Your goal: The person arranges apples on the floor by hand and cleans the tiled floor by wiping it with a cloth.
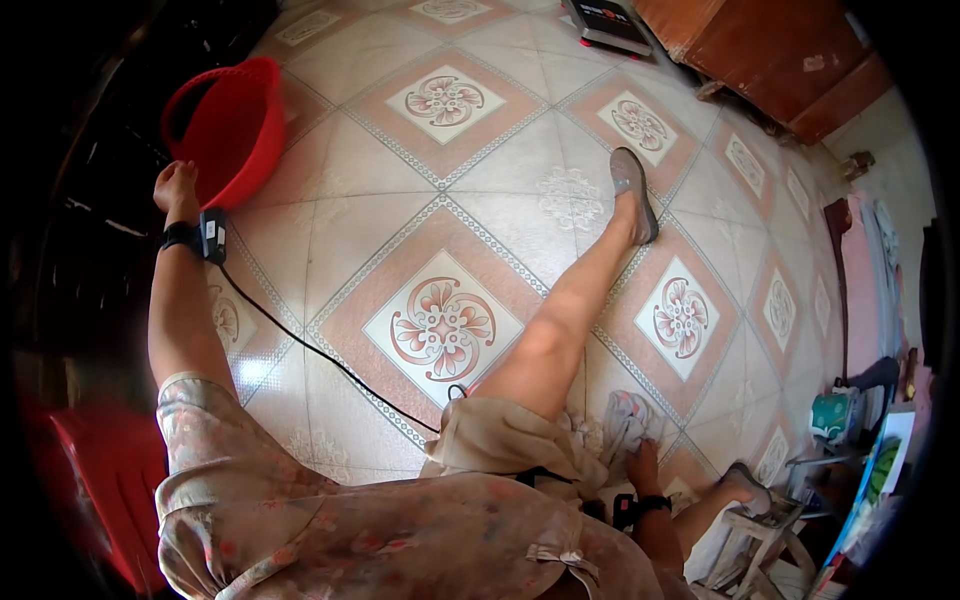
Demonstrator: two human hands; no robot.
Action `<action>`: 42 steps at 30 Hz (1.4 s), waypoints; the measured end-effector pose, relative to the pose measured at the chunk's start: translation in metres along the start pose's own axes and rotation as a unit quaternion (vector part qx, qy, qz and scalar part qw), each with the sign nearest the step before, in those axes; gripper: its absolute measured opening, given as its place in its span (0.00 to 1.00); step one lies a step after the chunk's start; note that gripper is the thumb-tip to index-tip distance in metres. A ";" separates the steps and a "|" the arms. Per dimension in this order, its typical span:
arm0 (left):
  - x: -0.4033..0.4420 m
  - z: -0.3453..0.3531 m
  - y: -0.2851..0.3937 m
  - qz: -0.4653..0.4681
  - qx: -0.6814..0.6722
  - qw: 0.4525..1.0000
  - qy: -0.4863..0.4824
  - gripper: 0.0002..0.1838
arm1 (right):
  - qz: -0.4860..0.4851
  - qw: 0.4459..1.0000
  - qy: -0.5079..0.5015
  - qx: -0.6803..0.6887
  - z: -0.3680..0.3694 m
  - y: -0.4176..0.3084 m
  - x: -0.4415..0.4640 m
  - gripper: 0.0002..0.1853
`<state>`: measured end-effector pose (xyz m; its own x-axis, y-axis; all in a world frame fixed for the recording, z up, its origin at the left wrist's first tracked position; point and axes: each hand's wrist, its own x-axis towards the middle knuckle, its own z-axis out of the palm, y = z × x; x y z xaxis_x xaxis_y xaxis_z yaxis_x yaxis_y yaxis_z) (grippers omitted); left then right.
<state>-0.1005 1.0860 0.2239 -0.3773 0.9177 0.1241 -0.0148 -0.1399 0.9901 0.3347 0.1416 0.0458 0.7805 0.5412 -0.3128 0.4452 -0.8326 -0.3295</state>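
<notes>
My left hand reaches out at the left with its fingers closed at the near rim of a red plastic basin. The basin is tilted, and its inside looks bare where I can see it. A strap with a small dark device is round my left wrist, and a black cable runs from it to my lap. Low on the right, beside my thigh, my right hand grips a pale, crumpled cloth with some coloured print. My arm and clothes partly hide that hand's fingers.
Patterned tiles cover the floor. A platform scale and a wooden cabinet stand at the far right. A wooden stool is near my right foot, with hanging cloths beyond. A red chair sits at the lower left.
</notes>
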 end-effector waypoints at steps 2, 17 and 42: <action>-0.009 -0.004 -0.011 -0.007 0.138 0.990 -0.028 0.25 | 0.001 1.000 0.013 0.005 -0.003 -0.008 -0.003 0.22; -0.090 -0.004 -0.090 -0.105 0.298 0.887 -0.337 0.18 | 0.016 1.000 0.006 -0.004 0.007 0.001 -0.003 0.27; -0.543 -0.149 0.013 -0.123 0.455 0.498 -0.728 0.22 | -0.073 0.995 0.069 0.028 -0.002 0.023 -0.017 0.25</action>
<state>-0.0342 0.5308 0.1596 0.6135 0.2559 -0.7471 0.7809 -0.3378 0.5255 0.3326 0.1131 0.0457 0.7639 0.6312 -0.1343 0.5360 -0.7365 -0.4126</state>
